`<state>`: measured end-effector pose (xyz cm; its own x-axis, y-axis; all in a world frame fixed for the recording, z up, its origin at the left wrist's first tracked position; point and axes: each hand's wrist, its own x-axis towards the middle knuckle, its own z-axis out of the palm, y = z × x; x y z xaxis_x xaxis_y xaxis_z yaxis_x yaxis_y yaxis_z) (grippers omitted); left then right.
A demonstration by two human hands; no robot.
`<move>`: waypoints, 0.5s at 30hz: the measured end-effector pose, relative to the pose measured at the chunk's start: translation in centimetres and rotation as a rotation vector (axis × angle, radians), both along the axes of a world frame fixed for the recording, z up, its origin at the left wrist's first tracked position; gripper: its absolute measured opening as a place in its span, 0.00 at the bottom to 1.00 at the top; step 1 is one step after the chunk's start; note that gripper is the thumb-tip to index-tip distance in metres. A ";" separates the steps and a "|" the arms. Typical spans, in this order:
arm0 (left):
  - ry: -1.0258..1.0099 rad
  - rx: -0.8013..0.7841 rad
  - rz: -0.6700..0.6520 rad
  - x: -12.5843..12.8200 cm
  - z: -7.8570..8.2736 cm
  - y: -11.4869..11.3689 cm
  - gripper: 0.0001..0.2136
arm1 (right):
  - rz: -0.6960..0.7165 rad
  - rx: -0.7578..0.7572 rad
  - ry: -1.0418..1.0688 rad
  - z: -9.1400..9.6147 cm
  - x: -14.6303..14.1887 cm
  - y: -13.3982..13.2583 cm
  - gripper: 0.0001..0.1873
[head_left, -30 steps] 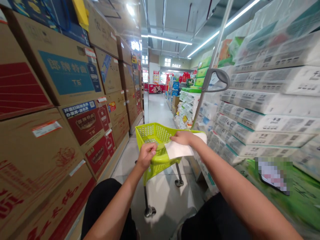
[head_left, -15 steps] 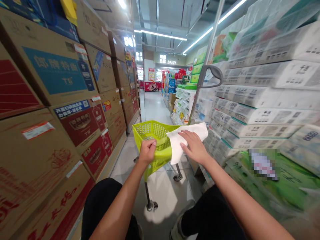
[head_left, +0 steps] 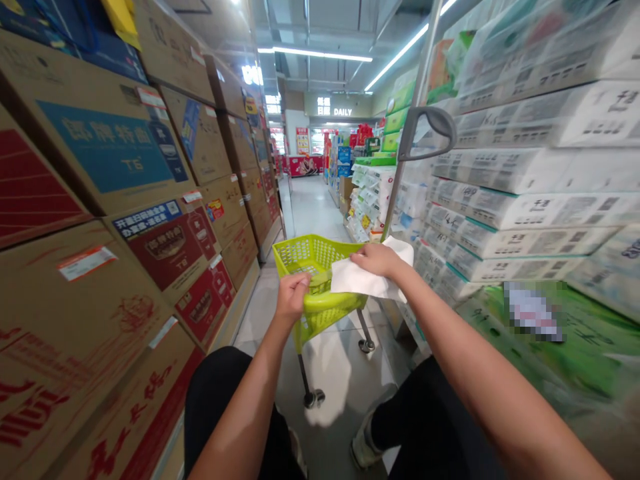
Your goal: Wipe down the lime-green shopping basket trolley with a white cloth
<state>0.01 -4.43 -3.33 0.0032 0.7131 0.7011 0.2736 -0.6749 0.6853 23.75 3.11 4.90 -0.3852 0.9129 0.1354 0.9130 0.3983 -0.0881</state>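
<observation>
A lime-green shopping basket cart (head_left: 333,317) with perforated walls stands in front of me on thin legs with small casters. My left hand (head_left: 293,297) is closed around the near left part of its rim. Under my right hand (head_left: 376,260) is a white cloth (head_left: 357,281), draped over the right side of the rim. The fingers of that hand curl over the cloth and press it to the cart; their tips are partly hidden. A grey pole with a looped handle (head_left: 427,133) rises behind the cloth at the right.
Stacked cardboard cartons (head_left: 165,240) line the left side. On the right are piled white tissue packs (head_left: 540,193), with a green pack (head_left: 560,347) lower down. The tiled aisle (head_left: 313,200) runs ahead between shelves. My knees flank the cart.
My right hand has slid forward and left over the cloth, its fingers now curled. The cloth's hanging left part has lifted and bunched along the rim. My left hand keeps its grip.
</observation>
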 end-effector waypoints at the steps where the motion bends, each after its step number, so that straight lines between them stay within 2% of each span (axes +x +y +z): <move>1: -0.016 -0.002 0.003 -0.1 -0.1 0.1 0.18 | 0.007 0.076 0.046 -0.6 0.2 -0.6 0.28; 5: -0.041 0.002 0.008 -0.5 -0.2 0.1 0.18 | 0.109 0.389 0.239 -3.6 0.9 -3.4 0.23; 8: -0.053 -0.013 -0.007 -0.9 -0.2 0.2 0.17 | 0.084 0.471 0.311 -4.6 0.8 -4.2 0.22; 10: -0.058 -0.033 -0.026 -1.2 -0.1 0.4 0.17 | 0.047 0.422 0.285 -4.1 0.6 -4.0 0.21; 12: -0.039 -0.054 -0.052 -1.4 0.1 0.6 0.17 | 0.010 0.298 0.208 -2.9 0.4 -3.3 0.22; 15: -0.014 -0.070 -0.075 -1.3 0.0 1.0 0.16 | -0.027 0.066 0.054 -0.7 0.1 -1.6 0.31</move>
<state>-1.27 -3.43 -3.29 0.0493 0.7582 0.6502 0.2143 -0.6438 0.7345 23.84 1.48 4.24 -0.3514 0.9111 0.2155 0.9180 0.3805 -0.1116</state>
